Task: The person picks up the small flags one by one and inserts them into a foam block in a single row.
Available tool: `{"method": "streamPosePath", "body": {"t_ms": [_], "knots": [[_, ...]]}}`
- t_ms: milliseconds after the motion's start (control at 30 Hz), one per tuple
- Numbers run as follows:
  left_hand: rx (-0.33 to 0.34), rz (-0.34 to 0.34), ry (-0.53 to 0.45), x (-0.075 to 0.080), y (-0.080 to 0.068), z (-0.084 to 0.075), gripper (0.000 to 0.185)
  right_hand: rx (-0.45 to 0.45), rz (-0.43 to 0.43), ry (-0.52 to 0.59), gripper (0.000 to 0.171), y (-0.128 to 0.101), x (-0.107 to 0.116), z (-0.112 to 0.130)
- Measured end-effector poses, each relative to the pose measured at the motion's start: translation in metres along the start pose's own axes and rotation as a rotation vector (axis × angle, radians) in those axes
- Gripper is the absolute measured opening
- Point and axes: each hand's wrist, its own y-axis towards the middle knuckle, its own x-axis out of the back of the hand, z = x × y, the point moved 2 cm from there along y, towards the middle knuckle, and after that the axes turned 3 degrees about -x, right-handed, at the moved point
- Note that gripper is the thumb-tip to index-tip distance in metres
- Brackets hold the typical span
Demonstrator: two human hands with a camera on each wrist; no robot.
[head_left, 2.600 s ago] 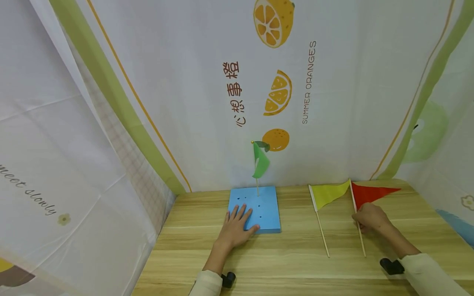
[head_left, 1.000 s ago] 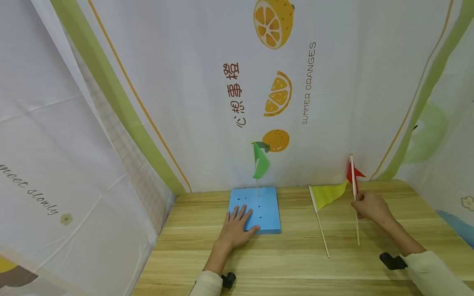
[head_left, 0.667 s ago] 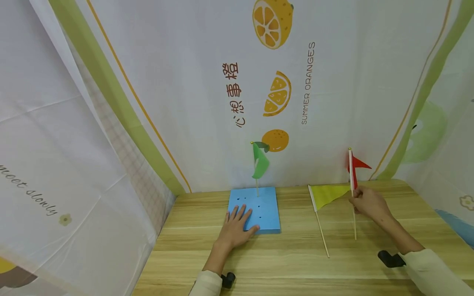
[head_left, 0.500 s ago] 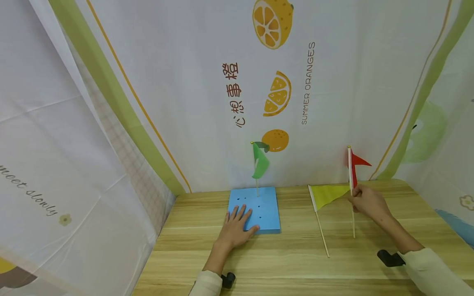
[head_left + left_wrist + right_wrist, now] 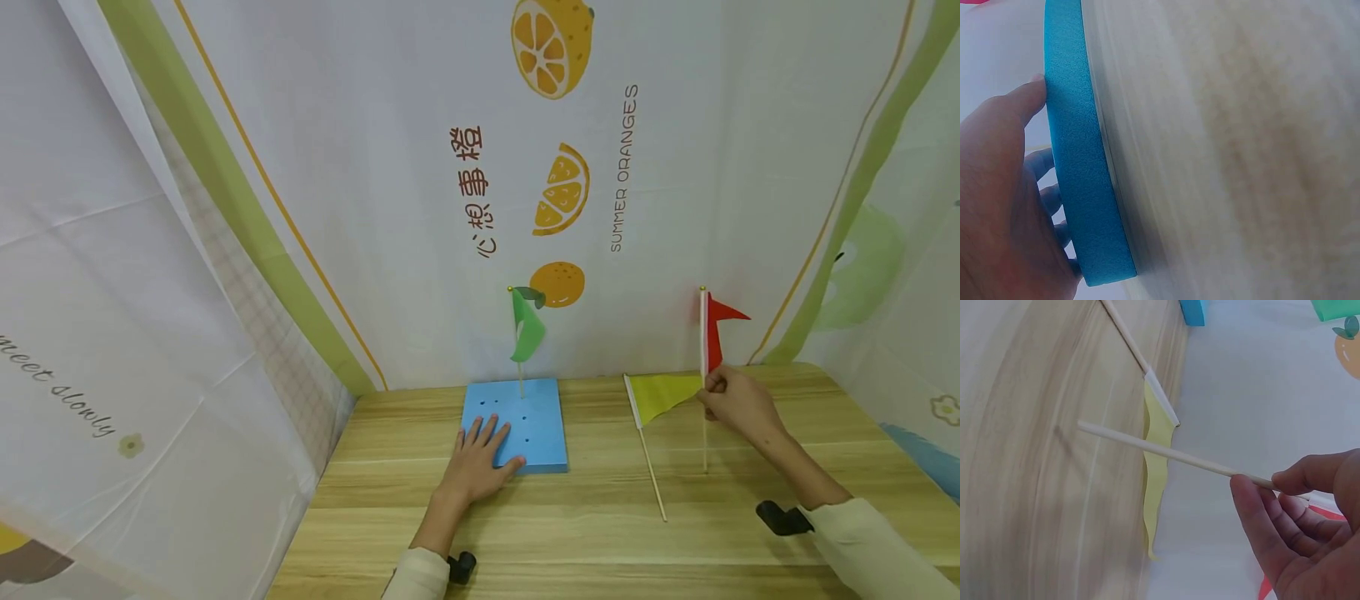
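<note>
My right hand [image 5: 741, 404] pinches the wooden stick of a red pennant flag [image 5: 712, 329] between thumb and fingers. The flag stands roughly upright, and in the right wrist view the bare end of its stick [image 5: 1122, 437] is raised off the table. Just left of it a yellow pennant flag [image 5: 662, 396] lies on the table, its tip reaching behind my right fingers. My left hand [image 5: 477, 467] rests with spread fingers on a blue foam block [image 5: 543, 433] that has several small holes. A green pennant flag [image 5: 529, 329] stands upright in the block's back part.
The wooden table [image 5: 600, 533] runs back to a white curtain [image 5: 375, 167] printed with oranges. More curtain hangs at both sides. Black camera mounts [image 5: 783, 518] sit at the wrists, above the tabletop.
The red flag, first lying on the table in my right hand's grip, has been lifted and tipped upright, then shifted slightly left and up. My left hand has stayed on the foam block.
</note>
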Motion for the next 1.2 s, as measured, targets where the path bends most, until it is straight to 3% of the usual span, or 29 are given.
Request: {"method": "streamPosePath", "body": {"t_ms": [1200], "knots": [[0.017,0.008,0.002,0.001,0.001,-0.003,0.078,0.072,-0.075,0.048,0.012,0.018,-0.013,0.043]]}}
